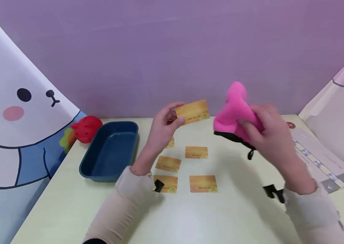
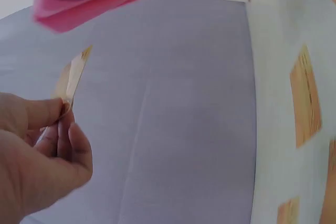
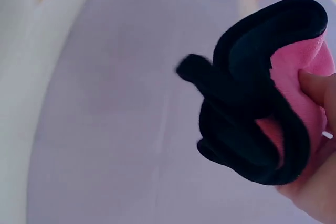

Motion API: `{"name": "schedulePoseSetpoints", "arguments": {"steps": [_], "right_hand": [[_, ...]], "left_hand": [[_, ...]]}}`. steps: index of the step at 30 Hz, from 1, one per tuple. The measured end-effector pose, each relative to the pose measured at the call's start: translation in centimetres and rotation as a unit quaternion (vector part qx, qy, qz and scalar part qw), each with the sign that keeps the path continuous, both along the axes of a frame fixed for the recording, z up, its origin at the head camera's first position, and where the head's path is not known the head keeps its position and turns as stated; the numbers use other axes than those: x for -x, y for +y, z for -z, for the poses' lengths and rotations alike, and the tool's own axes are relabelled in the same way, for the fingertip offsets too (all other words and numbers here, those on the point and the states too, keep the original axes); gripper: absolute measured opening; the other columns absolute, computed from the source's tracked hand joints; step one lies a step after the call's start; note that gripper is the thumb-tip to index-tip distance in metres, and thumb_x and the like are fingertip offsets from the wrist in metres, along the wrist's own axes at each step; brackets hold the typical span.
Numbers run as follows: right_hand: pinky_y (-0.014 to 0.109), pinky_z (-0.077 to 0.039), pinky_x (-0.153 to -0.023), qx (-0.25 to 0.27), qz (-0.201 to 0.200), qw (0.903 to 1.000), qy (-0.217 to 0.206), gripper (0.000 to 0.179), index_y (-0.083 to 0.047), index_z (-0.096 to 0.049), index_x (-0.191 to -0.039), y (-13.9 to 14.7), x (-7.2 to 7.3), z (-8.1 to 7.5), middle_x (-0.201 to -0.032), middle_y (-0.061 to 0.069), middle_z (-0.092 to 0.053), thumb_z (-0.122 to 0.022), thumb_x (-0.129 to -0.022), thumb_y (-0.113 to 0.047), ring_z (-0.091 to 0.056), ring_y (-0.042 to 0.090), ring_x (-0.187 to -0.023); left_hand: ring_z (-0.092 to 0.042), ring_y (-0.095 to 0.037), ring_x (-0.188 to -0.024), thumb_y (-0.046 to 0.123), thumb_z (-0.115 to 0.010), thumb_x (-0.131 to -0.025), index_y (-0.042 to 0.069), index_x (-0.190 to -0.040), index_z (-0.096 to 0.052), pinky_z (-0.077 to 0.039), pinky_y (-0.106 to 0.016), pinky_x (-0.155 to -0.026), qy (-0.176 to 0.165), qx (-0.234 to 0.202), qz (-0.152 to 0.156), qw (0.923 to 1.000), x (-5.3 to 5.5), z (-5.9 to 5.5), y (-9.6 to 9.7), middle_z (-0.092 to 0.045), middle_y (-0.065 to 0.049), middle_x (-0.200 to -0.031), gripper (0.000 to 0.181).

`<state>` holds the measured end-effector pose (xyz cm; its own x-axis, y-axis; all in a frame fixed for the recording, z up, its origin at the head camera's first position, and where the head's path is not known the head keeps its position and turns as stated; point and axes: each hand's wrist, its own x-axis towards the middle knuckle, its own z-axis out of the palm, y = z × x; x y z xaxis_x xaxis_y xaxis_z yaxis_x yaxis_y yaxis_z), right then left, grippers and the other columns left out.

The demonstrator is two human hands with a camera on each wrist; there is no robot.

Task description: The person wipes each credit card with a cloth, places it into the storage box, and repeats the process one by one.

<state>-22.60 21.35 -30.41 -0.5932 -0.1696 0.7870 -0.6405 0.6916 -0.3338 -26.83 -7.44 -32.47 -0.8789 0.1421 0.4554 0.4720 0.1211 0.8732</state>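
Observation:
Between thumb and fingers, my left hand (image 1: 166,123) pinches a golden bank card (image 1: 194,112) by one end, raised above the table. My right hand (image 1: 267,132) grips a bright pink cloth pouch (image 1: 233,113) with black edging and a small black loop, also off the table. Its black-trimmed opening (image 3: 247,82) faces the camera in the right wrist view; the inside looks dark. A gap separates card and pouch. Several more golden cards lie below the hands, among them one at the front (image 1: 203,184) and one farther back (image 1: 196,152). My left forearm partly hides others.
A dark blue tray (image 1: 84,174) stands on the left of the table, beside a red piggy bank (image 1: 87,129). At the right lies a pale flat sheet or folder (image 1: 321,162), with a dark red chip (image 1: 291,125) behind it. A purple cloth backdrop (image 1: 159,61) rises behind.

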Motion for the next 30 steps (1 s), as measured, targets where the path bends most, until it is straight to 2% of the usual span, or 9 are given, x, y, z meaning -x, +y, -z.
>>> {"name": "schedulePoseSetpoints", "arguments": {"steps": [3, 6, 10, 12, 16, 19, 24, 28, 30], "right_hand": [[0.025, -0.039, -0.084, 0.016, -0.033, 0.9988, 0.032, 0.037, -0.002, -0.068, -0.119, -2.4, -0.5, -0.1, -0.101, 0.019, -0.065, -0.076, -0.083, -0.002, -0.054, 0.027, -0.093], [0.022, -0.041, -0.085, 0.036, -0.051, 0.9977, 0.028, 0.046, -0.004, -0.065, -0.128, -4.0, -1.0, -0.2, -0.107, 0.018, -0.066, -0.077, -0.083, -0.001, -0.055, 0.024, -0.094], [0.017, -0.042, -0.092, 0.074, -0.067, 0.9938, 0.048, 0.051, -0.003, -0.062, -0.130, -5.2, -1.1, 0.0, -0.112, 0.018, -0.067, -0.078, -0.082, 0.001, -0.058, 0.027, -0.098], [0.023, -0.047, -0.090, 0.068, -0.066, 0.9922, 0.081, 0.044, -0.003, -0.063, -0.128, -5.7, -0.9, 0.3, -0.108, 0.019, -0.067, -0.077, -0.086, -0.008, -0.060, 0.030, -0.094], [0.042, -0.054, -0.075, 0.001, -0.054, 0.9883, 0.143, 0.035, -0.007, -0.069, -0.122, -6.9, -0.1, 1.0, -0.095, 0.019, -0.068, -0.075, -0.091, -0.022, -0.062, 0.033, -0.082], [0.047, -0.054, -0.068, -0.061, -0.049, 0.9844, 0.158, 0.038, -0.010, -0.071, -0.122, -7.8, 0.3, 1.8, -0.094, 0.020, -0.067, -0.079, -0.086, -0.016, -0.061, 0.036, -0.078], [0.047, -0.054, -0.072, -0.131, -0.042, 0.9829, 0.122, 0.051, -0.010, -0.064, -0.131, -8.8, 0.1, 2.8, -0.104, 0.021, -0.061, -0.081, -0.083, -0.014, -0.059, 0.038, -0.085], [0.048, -0.053, -0.076, -0.164, -0.026, 0.9822, 0.087, 0.059, -0.012, -0.056, -0.140, -9.1, -0.4, 3.1, -0.114, 0.021, -0.057, -0.079, -0.085, -0.016, -0.057, 0.038, -0.094], [0.047, -0.054, -0.074, -0.168, -0.014, 0.9822, 0.083, 0.059, -0.013, -0.056, -0.141, -9.1, -0.4, 3.0, -0.113, 0.020, -0.057, -0.078, -0.086, -0.014, -0.057, 0.038, -0.093]], "left_hand": [[-0.047, -0.016, -0.066, 0.001, -0.067, -0.094, 0.012, -0.137, -0.057, -0.043, -0.024, -0.066, 0.002, -0.020, -0.031, 0.9993, -0.6, 0.9, 1.0, -0.053, -0.004, -0.073, 0.045], [-0.049, -0.019, -0.068, 0.003, -0.066, -0.095, 0.013, -0.139, -0.054, -0.044, -0.024, -0.067, 0.021, -0.007, -0.050, 0.9985, -1.2, 1.5, 1.8, -0.053, -0.009, -0.078, 0.047], [-0.061, -0.019, -0.079, 0.006, -0.065, -0.096, 0.011, -0.135, -0.054, -0.047, -0.023, -0.069, 0.041, 0.013, -0.055, 0.9975, -1.6, 1.4, 2.4, -0.062, -0.013, -0.090, 0.041], [-0.063, -0.021, -0.083, 0.002, -0.064, -0.096, 0.009, -0.132, -0.056, -0.047, -0.024, -0.069, 0.047, 0.009, -0.051, 0.9975, -1.8, 1.3, 2.5, -0.064, -0.015, -0.094, 0.037], [-0.065, -0.023, -0.088, -0.009, -0.059, -0.094, 0.006, -0.129, -0.058, -0.050, -0.025, -0.074, 0.034, -0.008, -0.036, 0.9987, -2.1, 0.9, 2.5, -0.068, -0.017, -0.103, 0.038], [-0.066, -0.021, -0.093, -0.007, -0.060, -0.093, 0.005, -0.128, -0.060, -0.053, -0.026, -0.081, 0.008, -0.018, -0.028, 0.9994, -2.5, 0.7, 2.4, -0.069, -0.016, -0.109, 0.037], [-0.064, -0.020, -0.091, -0.004, -0.062, -0.092, 0.005, -0.126, -0.063, -0.054, -0.028, -0.080, -0.028, -0.034, -0.037, 0.9984, -2.9, 0.3, 1.9, -0.069, -0.016, -0.109, 0.035], [-0.067, -0.022, -0.094, -0.005, -0.061, -0.092, 0.005, -0.125, -0.065, -0.055, -0.030, -0.084, -0.022, -0.027, -0.055, 0.9979, -2.9, -0.1, 1.5, -0.070, -0.015, -0.110, 0.035], [-0.067, -0.021, -0.094, -0.005, -0.061, -0.091, 0.005, -0.124, -0.066, -0.054, -0.031, -0.085, -0.013, -0.015, -0.062, 0.9979, -3.0, -0.3, 1.4, -0.071, -0.013, -0.110, 0.035]]}}
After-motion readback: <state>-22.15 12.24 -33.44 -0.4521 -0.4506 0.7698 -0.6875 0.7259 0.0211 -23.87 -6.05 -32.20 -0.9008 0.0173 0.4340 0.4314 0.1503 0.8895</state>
